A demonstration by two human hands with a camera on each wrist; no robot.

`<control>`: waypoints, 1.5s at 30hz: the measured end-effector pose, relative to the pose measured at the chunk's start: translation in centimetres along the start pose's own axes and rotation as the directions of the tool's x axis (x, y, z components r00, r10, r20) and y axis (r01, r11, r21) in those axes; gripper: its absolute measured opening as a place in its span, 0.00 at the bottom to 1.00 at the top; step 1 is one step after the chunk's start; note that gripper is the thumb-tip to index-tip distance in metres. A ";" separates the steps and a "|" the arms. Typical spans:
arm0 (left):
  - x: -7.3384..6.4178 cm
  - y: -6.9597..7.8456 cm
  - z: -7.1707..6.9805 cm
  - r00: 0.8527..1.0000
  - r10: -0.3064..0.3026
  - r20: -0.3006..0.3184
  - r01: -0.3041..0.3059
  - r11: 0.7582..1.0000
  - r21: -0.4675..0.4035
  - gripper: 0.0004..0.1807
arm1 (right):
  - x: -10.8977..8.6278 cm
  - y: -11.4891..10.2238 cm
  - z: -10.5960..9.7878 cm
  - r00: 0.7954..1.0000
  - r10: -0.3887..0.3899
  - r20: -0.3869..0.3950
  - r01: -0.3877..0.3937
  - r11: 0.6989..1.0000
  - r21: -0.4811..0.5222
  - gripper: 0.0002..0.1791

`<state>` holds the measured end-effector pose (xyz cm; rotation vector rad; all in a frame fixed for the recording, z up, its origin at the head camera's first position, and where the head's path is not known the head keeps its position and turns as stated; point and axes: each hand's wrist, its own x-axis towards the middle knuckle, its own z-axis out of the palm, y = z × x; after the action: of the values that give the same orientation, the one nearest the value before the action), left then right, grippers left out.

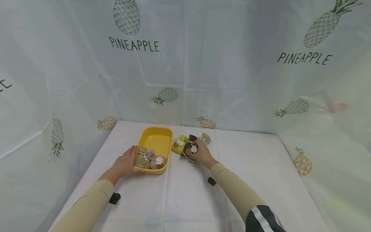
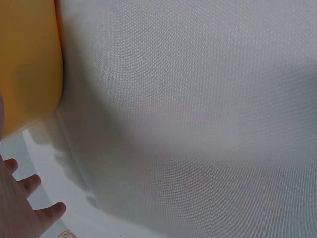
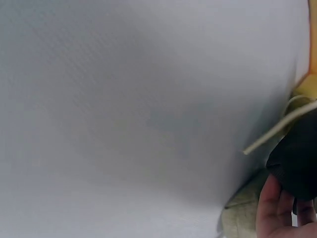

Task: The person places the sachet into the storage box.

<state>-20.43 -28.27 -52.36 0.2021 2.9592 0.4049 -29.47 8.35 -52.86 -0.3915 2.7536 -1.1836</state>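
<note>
Pineapple-print sheeting (image 1: 214, 71) behind a white table (image 1: 191, 199), yellow tray (image 1: 157, 137) on top
So the left hand (image 1: 124, 164) is just resting against the tray's left side, fingers loose and not curled around anything, while the right hand (image 1: 204, 154) has its fingers pinching a dark brown pouch (image 1: 188, 146) right of the tray; a yellow-green pouch (image 1: 176, 146) sits next to that one, a pale green pouch (image 1: 206, 138) pokes out past the hand, and beige and pink pouches (image 1: 142, 161) fill the tray's near end.
</note>
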 end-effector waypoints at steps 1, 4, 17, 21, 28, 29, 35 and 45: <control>0.0 0.0 0.0 1.000 -0.002 0.001 0.002 1.000 -0.001 0.74 | 0.0 -0.1 -0.2 1.000 -0.003 -0.001 0.003 1.000 0.016 0.35; 0.0 0.1 -0.1 1.000 0.001 0.002 -0.001 1.000 -0.002 0.74 | 0.0 -0.5 -0.7 1.000 -0.022 -0.006 0.022 0.999 0.042 0.35; -0.1 0.2 -0.4 1.000 0.002 0.005 -0.002 1.000 -0.010 0.73 | 1.2 -2.8 -2.3 0.997 -0.068 -0.030 0.070 0.994 0.080 0.36; -0.2 0.0 -0.4 1.000 0.005 0.001 -0.005 1.000 -0.007 0.72 | 1.6 -3.9 -2.5 0.997 -0.072 -0.024 0.074 0.991 0.108 0.35; -0.1 0.3 -0.3 1.000 0.000 -0.007 0.000 1.000 -0.011 0.71 | 2.0 -5.9 -2.9 0.994 -0.109 0.000 0.108 0.982 0.155 0.37; -0.1 0.3 -0.3 1.000 0.001 -0.009 -0.002 1.000 -0.013 0.71 | 2.0 -6.2 -3.0 0.994 -0.109 0.006 0.106 0.981 0.162 0.37; -0.2 0.2 -0.1 1.000 -0.008 -0.010 0.007 1.000 -0.009 0.72 | 2.6 -8.7 -2.5 0.992 -0.120 0.022 0.112 0.966 0.231 0.37; -0.3 0.5 -0.4 1.000 -0.007 -0.005 0.007 1.000 -0.010 0.72 | 4.4 -12.0 -1.1 0.974 -0.223 0.027 0.211 0.949 0.236 0.37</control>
<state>-20.11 -27.95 -51.76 0.1895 2.9614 0.4195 -31.69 -0.08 -43.42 -0.7014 2.5379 -1.5023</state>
